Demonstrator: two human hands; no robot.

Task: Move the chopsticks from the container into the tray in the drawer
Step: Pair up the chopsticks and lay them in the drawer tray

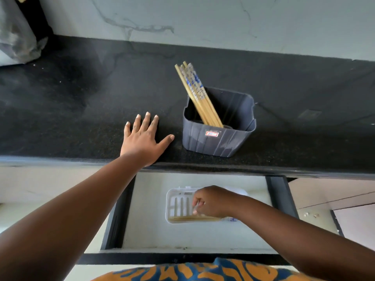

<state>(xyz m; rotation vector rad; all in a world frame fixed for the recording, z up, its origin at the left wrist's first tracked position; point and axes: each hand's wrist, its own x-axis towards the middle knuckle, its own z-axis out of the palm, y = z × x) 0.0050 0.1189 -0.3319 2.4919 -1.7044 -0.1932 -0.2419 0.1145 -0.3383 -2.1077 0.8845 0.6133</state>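
The container [218,126] is a dark blue-grey plastic tub, squarish with rounded corners and ribbed walls, a small red and white label on its near face. It stands on a black speckled stone counter [71,110] near the front edge. A bundle of chopsticks [195,92] stands inside it, pale wood with blue and white patterned tops; their long axis tilts away and to the left, the patterned ends rising past the container's far-left rim and the plain tips down at its floor.

Left of the container, the left hand [145,138] lies flat on the counter, fingers spread and straight, holding nothing.

Below the container, under the counter edge, a drawer [203,236] with dark sides and a pale smooth floor is pulled out. A white plastic tray [176,203] with long slots sits in it. More chopsticks [192,218] lie along the tray's near edge, running left to right, with blue patterned ends showing at the right. The right hand [213,201] is over the tray with curled fingers; whether it pinches a chopstick cannot be told.

Behind the container rises a pale marble-veined wall [223,21]. Far left of it sits a crumpled grey bag [18,39].
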